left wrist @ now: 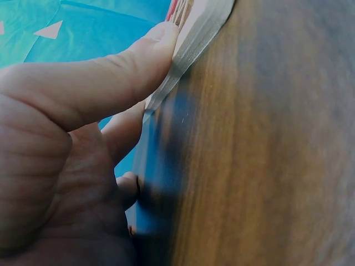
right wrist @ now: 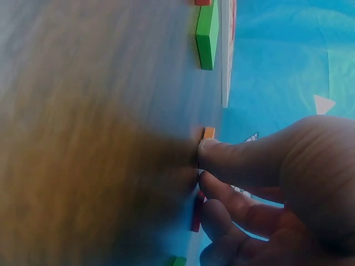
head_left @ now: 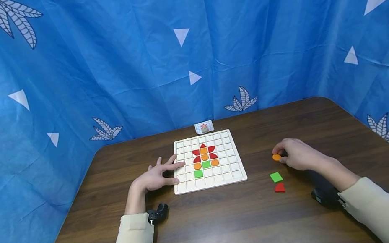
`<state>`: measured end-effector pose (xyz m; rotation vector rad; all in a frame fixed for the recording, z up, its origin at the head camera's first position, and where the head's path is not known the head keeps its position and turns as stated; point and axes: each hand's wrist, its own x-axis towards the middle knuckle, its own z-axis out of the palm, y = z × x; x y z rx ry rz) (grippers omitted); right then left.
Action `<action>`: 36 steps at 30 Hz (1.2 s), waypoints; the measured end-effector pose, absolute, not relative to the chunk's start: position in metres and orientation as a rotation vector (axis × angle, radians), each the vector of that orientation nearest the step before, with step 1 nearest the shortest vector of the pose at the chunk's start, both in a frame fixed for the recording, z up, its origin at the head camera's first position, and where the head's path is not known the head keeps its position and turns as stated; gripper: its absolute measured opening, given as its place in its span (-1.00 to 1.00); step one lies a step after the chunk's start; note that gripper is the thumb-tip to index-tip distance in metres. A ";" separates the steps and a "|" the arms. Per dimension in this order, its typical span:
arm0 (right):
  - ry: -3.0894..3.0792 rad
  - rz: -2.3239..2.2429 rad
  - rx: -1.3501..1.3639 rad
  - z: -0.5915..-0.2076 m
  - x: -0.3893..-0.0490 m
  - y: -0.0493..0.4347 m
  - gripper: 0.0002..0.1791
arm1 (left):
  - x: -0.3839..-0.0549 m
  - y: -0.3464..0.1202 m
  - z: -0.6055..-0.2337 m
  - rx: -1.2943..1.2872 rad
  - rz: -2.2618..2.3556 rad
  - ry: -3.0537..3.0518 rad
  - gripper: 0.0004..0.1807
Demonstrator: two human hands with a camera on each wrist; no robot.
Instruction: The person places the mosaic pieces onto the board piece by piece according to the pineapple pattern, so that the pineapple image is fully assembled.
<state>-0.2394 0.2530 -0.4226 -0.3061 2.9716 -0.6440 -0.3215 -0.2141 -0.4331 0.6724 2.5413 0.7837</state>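
Note:
A white gridded board lies on the table with a figure of red, orange and green flat pieces on its squares. My left hand has its fingers spread at the board's left edge. The thumb and a finger rest on the board; the left wrist view shows the thumb against its side. Off to the right, my right hand pinches an orange disc between thumb and fingers, low over the table. A green square and a red piece with a curved side lie nearer me.
A small card with a printed coloured figure stands behind the board. Beyond the right fingers, the right wrist view shows another red piece and a bit of green. Blue curtain surrounds the wooden table.

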 end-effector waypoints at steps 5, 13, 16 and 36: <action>2.975 -0.660 -0.324 -0.421 -0.241 0.248 -0.81 | -0.322 -0.215 -0.433 0.680 0.786 2.540 -0.33; 2.972 -0.694 -0.339 -0.414 -0.247 0.232 -0.80 | -0.322 -0.215 -0.432 0.685 0.792 2.540 -0.34; 2.957 -0.702 -0.321 -0.412 -0.249 0.223 -0.78 | -0.321 -0.214 -0.432 0.679 0.787 2.543 -0.34; 2.909 -0.755 -0.365 -0.405 -0.259 0.154 -0.72 | -0.318 -0.213 -0.430 0.670 0.772 2.548 -0.33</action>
